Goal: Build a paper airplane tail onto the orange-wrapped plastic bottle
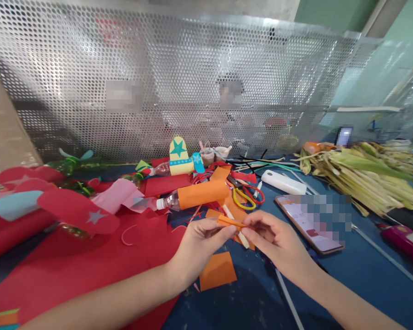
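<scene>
Both hands pinch one small folded strip of orange paper [229,222] above the table. My left hand [199,243] grips its left end between thumb and fingers. At its right end, my right hand [275,238] has thumb and fingertips closed on the paper. Below my left hand lies an orange paper square [218,270]. Just beyond the hands is a clear plastic bottle [172,201] on its side, wrapped in an orange paper sleeve [203,193]. Scissors with yellow and red handles [244,199] rest among orange scraps.
Large red sheets [124,266] and red paper shapes [77,213] spread over the left. A decorated bottle [179,167] lies behind. To the right are a phone [301,215], a white device [284,182] and dried husks [358,169]. A perforated metal panel [192,68] closes off the back.
</scene>
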Action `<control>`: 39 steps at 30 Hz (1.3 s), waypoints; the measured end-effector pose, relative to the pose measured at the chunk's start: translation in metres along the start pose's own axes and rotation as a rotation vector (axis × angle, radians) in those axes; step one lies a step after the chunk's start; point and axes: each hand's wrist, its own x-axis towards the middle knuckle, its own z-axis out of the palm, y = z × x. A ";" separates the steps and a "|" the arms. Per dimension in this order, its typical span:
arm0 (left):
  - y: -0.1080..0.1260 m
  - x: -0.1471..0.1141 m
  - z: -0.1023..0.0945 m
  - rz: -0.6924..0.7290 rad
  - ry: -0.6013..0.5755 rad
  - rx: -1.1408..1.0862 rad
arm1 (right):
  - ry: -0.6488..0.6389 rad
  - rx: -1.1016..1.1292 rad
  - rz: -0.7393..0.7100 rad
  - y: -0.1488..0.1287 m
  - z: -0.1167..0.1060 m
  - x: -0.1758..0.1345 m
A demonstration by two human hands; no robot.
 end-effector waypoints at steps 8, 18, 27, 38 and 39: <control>0.004 0.002 0.000 0.026 -0.024 -0.057 | 0.025 -0.050 -0.055 -0.002 0.001 -0.001; 0.004 0.000 0.002 0.011 0.017 -0.099 | 0.057 -0.221 -0.162 -0.002 0.004 -0.005; 0.001 0.002 0.002 -0.040 0.037 -0.152 | 0.046 -0.189 -0.067 -0.001 0.008 -0.004; -0.025 0.013 -0.004 -0.197 0.038 -0.170 | -0.126 -0.351 0.147 -0.009 -0.034 0.012; -0.028 0.015 -0.005 -0.207 0.031 -0.183 | -0.133 -0.454 0.181 -0.010 -0.043 0.011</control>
